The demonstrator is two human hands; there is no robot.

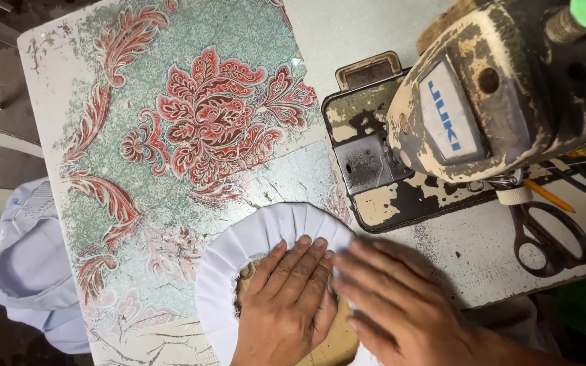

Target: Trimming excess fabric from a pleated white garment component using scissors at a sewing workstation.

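A round piece of white pleated fabric (239, 247) lies on the sewing table, wrapped over a brown card disc (337, 342) that shows in its middle. My left hand (286, 305) lies flat on it, fingers together, pressing the pleats and disc down. My right hand (401, 305) is blurred beside it at the right rim of the fabric, fingers spread and touching the pleated edge. Neither hand grips anything. The lower part of the fabric is out of frame.
A worn cream sewing machine (483, 102) stands at the upper right over a chipped black bed plate (374, 183). Black scissors (551, 237) and an orange pencil (551, 196) lie to the right. Floral patterned covering (184, 122) lines the table. Pale blue garments (22, 257) hang off the left edge.
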